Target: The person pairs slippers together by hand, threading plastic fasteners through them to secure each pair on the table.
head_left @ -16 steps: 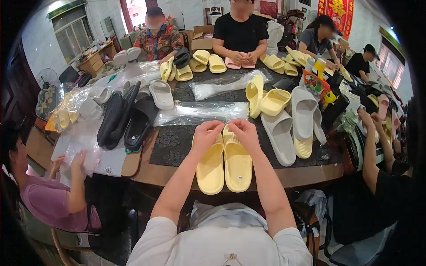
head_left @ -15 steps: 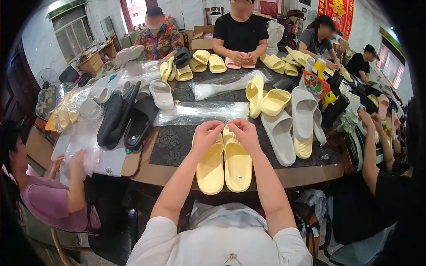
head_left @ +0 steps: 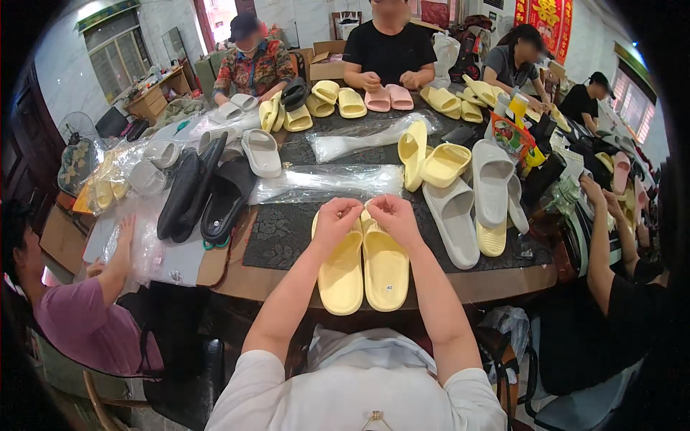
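Both forearms reach forward from the lower edge. The left hand (head_left: pixel 336 218) and right hand (head_left: pixel 392 215), fingers curled, pinch the far ends of a pair of yellow slippers (head_left: pixel 363 266) lying side by side at the surface's (head_left: pixel 287 284) near edge.

A large brown worktop (head_left: pixel 503 284) fills the middle of the room, with a dark patterned mat (head_left: pixel 287 230) spread over its centre. The walls are pale and glossy (head_left: pixel 57 65), like marble tile. A barred window (head_left: pixel 115 54) sits in the left wall beneath a bright strip of ceiling light, and more daylight comes through a window (head_left: pixel 632 100) on the right. A red hanging with gold decoration (head_left: pixel 544 18) is on the far wall. A wooden desk (head_left: pixel 154 97) stands in the far left corner, a fan (head_left: pixel 75 161) nearer along that wall, and cardboard boxes (head_left: pixel 327 61) are stacked at the back.
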`<state>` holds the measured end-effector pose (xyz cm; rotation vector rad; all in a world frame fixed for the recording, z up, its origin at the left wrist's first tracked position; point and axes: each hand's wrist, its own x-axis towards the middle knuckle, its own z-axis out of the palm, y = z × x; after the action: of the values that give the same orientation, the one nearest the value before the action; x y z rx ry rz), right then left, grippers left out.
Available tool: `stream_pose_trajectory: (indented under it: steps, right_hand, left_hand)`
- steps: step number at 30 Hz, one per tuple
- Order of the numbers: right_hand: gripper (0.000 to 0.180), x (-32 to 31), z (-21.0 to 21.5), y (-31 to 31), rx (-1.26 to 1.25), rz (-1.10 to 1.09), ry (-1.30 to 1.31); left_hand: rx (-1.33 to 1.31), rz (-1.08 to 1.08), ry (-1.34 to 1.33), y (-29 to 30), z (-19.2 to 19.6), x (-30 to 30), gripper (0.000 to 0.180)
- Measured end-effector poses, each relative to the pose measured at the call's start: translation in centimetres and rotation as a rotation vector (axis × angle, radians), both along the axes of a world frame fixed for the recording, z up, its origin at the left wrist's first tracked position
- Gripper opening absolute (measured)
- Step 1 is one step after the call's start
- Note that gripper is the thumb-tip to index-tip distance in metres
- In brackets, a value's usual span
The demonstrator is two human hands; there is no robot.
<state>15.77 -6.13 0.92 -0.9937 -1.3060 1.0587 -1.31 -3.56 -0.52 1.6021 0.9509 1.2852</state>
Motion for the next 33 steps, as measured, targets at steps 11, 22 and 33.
stream_pose_trajectory:
  steps: [11,22,33]
  right_hand:
    - [0.008,0.1,-0.1,0.2,0.001,0.015,-0.077]
    - [0.013,-0.2,-0.1,0.4,0.018,-0.046,-0.019]
    - [0.013,0.0,0.3,0.2,-0.061,0.007,0.034]
  left_hand:
    - [0.084,-0.022,0.002,-0.1,-0.1,0.3,0.013]
    - [-0.031,-0.027,-0.051,-0.5,1.3,0.5,0.013]
    - [-0.035,-0.016,-0.001,-0.2,0.7,0.1,0.015]
